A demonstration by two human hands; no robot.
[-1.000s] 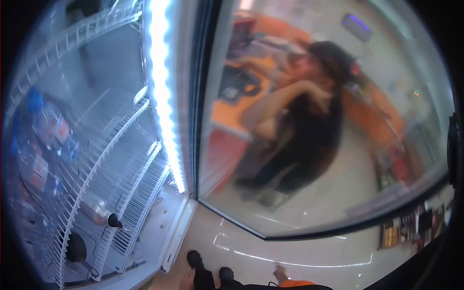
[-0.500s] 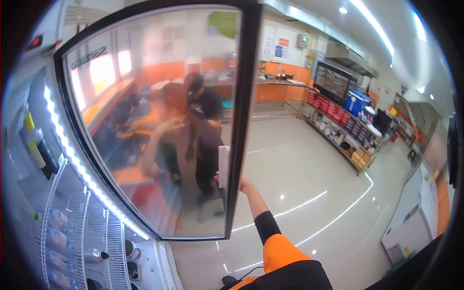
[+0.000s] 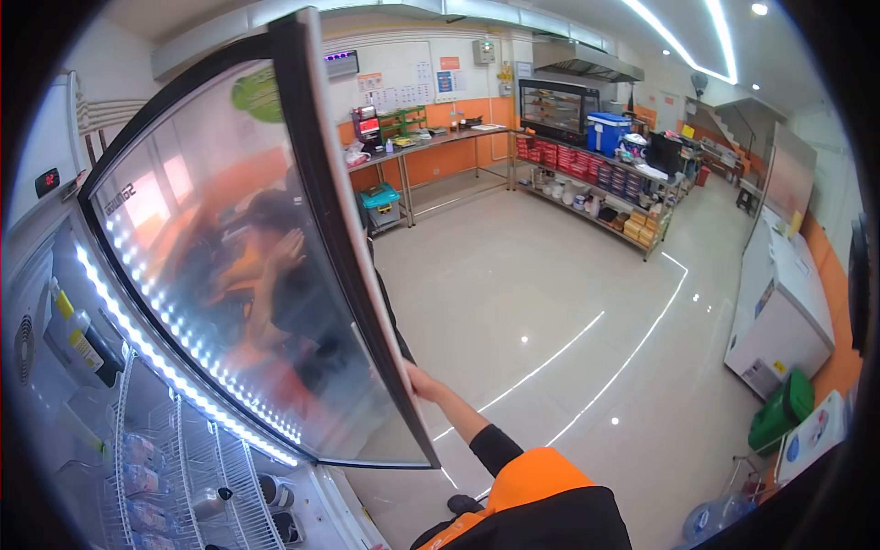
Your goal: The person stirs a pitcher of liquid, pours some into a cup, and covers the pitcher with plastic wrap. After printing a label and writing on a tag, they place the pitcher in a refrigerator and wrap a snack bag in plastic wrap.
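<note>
My right hand (image 3: 419, 383) reaches out to the free edge of a glass fridge door (image 3: 220, 266) with a black frame. Its fingers curl around that edge and are partly hidden behind the frame. The door stands ajar, its glass misted, with blurred figures and a row of lights showing in it. To the left is the lit fridge interior, with white wire racks (image 3: 197, 467) holding clear plastic-wrapped packs (image 3: 147, 481) and a grey bottle (image 3: 211, 500). My left hand is out of view.
A steel shelf (image 3: 596, 197) carries red boxes and a blue cooler (image 3: 607, 134). A white chest freezer (image 3: 779, 312) and a green bin (image 3: 781, 412) stand at the right. A long counter (image 3: 440, 142) runs along the back wall. Tiled floor (image 3: 513, 302) lies beyond the door.
The door has swung closer to the fridge, my right hand moving with it. My view has turned, bringing the back counter and green bin into fuller sight.
</note>
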